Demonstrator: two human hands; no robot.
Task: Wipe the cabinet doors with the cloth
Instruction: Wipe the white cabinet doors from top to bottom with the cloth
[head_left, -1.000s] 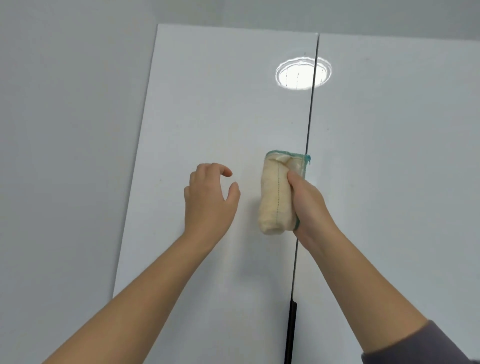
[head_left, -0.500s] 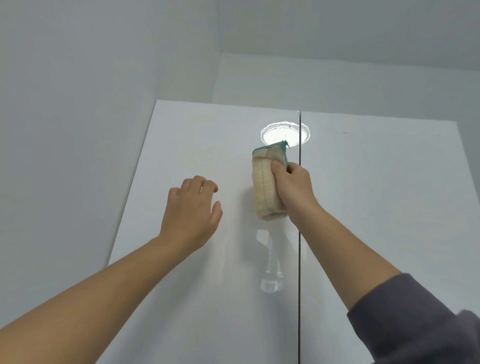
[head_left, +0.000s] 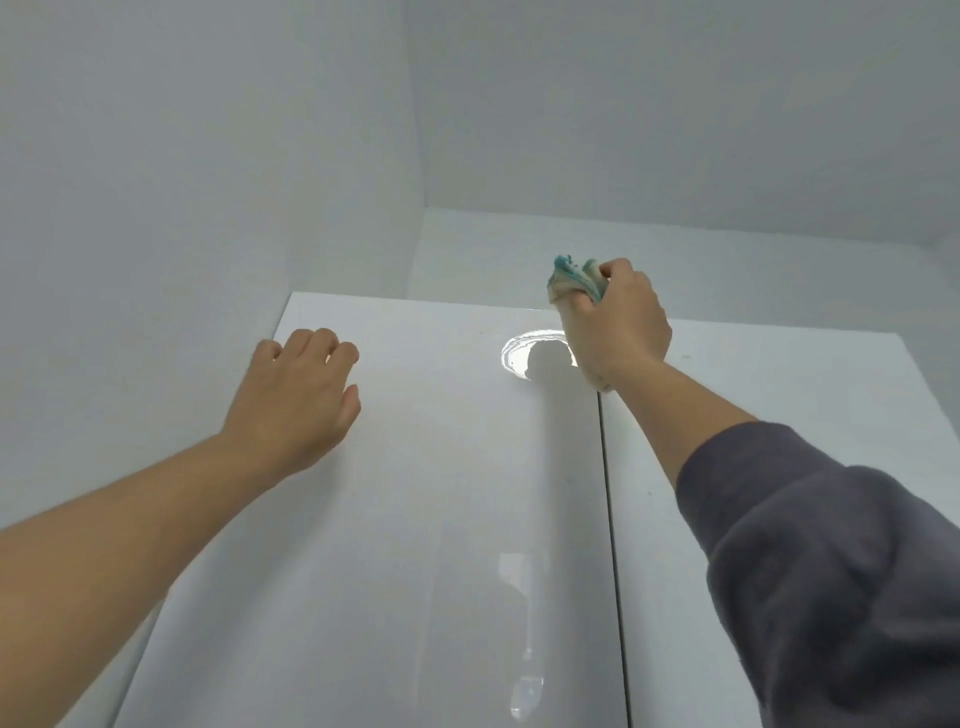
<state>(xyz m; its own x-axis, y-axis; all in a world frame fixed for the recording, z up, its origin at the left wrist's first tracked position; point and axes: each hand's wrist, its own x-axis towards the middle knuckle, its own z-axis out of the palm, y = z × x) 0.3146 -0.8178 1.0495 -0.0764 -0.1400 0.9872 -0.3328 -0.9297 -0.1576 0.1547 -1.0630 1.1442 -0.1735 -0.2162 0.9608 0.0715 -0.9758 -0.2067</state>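
so the right hand (head_left: 618, 322) has slid up the seam (head_left: 608, 493) since half a second ago and is now at the top edge of the cabinet doors (head_left: 415, 519); fingers are curled tight round the cloth (head_left: 571, 278), which was a long roll before, and now only its teal-edged tip pokes out above the fist; left hand (head_left: 296, 400) has crept up too, fingers loosely curled and holding nothing, near the left door's top corner; can't tell if it touches
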